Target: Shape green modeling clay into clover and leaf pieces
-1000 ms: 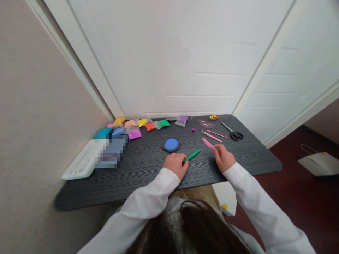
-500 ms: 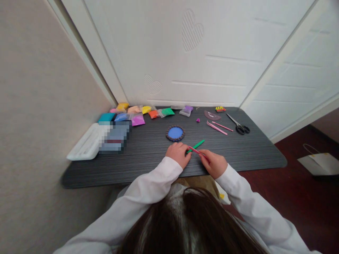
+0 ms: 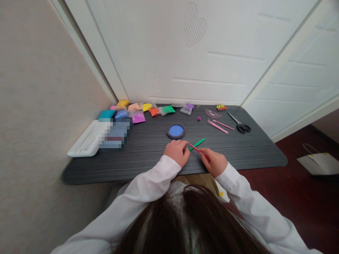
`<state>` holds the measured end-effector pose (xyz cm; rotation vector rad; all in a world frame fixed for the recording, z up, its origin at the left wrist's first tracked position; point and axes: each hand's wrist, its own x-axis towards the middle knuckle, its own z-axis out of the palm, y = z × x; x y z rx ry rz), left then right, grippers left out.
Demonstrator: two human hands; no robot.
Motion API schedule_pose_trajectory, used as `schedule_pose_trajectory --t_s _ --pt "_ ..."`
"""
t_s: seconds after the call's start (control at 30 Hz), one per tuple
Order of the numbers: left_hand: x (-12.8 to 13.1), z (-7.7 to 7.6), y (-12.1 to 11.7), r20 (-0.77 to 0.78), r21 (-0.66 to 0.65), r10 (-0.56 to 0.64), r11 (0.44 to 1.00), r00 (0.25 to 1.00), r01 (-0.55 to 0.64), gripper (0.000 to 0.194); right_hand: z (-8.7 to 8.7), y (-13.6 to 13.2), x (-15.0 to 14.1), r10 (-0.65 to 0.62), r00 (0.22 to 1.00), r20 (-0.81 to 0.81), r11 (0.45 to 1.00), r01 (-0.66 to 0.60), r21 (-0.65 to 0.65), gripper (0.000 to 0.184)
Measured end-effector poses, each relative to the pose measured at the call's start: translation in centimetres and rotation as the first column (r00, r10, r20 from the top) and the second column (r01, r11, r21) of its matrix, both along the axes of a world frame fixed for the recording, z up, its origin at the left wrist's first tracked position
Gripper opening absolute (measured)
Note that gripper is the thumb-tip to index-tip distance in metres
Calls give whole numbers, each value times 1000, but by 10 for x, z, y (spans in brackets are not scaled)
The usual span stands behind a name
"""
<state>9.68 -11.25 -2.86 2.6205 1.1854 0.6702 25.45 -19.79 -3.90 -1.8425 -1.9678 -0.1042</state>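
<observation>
My left hand (image 3: 176, 151) is closed round the near end of a green stick tool (image 3: 197, 143) on the dark striped table (image 3: 249, 151). My right hand (image 3: 214, 161) grips a pink stick tool (image 3: 195, 148), whose tip points left and meets the green tool close to my left fingers. Just beyond my left hand lies a round blue clay disc with a dark beaded rim (image 3: 176, 131).
Several bags of coloured clay (image 3: 148, 111) line the table's far edge. A white tray (image 3: 84, 141) sits at the left. Two pink tools (image 3: 219, 126), black scissors (image 3: 239, 125), a brown half-round piece (image 3: 212, 113) and a small purple bit (image 3: 198, 118) lie at the far right.
My right hand has moved left with the pink tool, from pointing away at the table's right to touching the green tool. The camera has tilted; my left hand keeps hold of the green tool.
</observation>
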Motion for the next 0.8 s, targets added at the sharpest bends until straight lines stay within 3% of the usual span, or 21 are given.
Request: schedule_pose_trajectory --t_s 0.43,0.8 --pt "0 -2 0 -34 -2 -38 999 999 38 21 2 0 -2 8 999 43 1000 -8 4 24" --pt "4 0 -3 -102 15 -64 998 993 66 20 8 1 -6 -57 981 187 997 67 -50 27"
